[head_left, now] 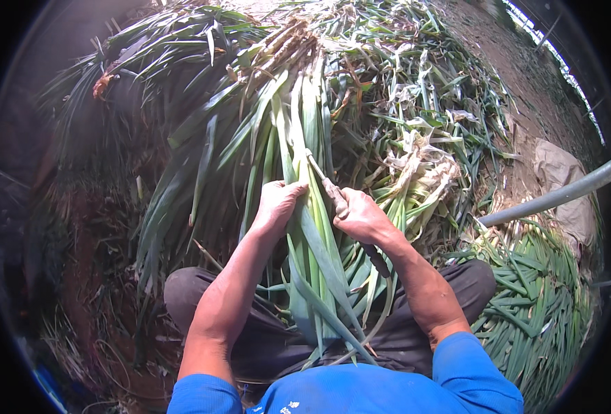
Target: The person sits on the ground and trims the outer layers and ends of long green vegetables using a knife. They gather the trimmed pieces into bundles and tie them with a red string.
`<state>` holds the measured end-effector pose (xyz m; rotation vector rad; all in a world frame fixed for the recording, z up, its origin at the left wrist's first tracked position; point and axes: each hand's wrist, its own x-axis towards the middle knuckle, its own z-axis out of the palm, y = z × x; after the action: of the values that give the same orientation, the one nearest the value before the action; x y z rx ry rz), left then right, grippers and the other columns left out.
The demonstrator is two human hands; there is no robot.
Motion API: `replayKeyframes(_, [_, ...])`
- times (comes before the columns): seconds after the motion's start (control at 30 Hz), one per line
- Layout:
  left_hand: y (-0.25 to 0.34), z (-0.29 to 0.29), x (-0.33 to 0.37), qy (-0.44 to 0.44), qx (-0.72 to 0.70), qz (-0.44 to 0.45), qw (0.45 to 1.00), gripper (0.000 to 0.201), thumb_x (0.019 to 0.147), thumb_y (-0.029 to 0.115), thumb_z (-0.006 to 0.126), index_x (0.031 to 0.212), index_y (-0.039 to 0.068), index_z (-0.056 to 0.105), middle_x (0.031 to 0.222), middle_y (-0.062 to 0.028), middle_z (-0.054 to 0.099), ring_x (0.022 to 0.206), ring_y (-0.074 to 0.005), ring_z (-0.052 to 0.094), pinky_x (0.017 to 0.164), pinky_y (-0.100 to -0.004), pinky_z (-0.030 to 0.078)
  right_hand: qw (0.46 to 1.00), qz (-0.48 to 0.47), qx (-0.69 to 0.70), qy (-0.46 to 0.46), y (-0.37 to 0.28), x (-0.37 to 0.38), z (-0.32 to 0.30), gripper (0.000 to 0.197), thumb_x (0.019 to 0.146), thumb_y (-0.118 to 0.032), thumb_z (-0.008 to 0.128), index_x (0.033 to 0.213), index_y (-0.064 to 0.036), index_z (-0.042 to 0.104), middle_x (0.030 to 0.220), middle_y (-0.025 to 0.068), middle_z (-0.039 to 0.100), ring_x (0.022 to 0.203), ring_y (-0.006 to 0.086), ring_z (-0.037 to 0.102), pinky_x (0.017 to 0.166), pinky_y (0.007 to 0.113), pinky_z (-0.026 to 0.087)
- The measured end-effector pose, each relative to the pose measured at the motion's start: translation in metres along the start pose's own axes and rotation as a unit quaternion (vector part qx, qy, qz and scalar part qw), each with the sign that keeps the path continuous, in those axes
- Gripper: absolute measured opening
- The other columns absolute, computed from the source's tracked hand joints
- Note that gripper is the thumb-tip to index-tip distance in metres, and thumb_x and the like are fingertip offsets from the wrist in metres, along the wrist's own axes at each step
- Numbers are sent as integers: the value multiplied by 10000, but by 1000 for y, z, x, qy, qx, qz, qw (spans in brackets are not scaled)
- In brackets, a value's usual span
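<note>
I sit cross-legged with a bunch of long green onions (311, 238) lying across my lap, their pale ends pointing away from me and green leaves towards me. My left hand (280, 205) is closed around stalks at the bunch's left side, thumb and fingers pressed together. In my right hand (362, 217) is a sickle-like tool (332, 190) with a long, worn, dark handle. Its thin pale metal end rests against or just beside the stalks, and I cannot tell whether it touches. The handle's rear end sticks out below my right wrist.
A big heap of green onions (209, 162) spreads ahead and to the left. Loose leaves and peelings (423, 162) pile up on the right. Trimmed greens (537, 297) lie at my right knee, under a grey metal pole (550, 196) near a pale sack (561, 172).
</note>
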<state>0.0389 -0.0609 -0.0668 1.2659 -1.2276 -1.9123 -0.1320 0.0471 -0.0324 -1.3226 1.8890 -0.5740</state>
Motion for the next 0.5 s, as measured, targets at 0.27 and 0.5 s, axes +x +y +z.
replayKeyframes(0.27, [-2,-5,0,0,33,-10,999,252,901,202,742,987,-31,700,801,-49,693,621,-115,635,579,-262,506,993,-29,-1,111,-9,97,1,306,846,-189,582,991,77,626,898,319,660,891,450,670,801,484,523])
replayKeyframes(0.5, [1,-2,-6,-20,10,-15,1000,231,913,189,731,989,-29,713,791,-46,706,605,-96,630,579,-243,501,991,25,-35,123,0,207,-21,415,785,-254,602,991,95,692,953,330,673,952,441,686,835,463,538])
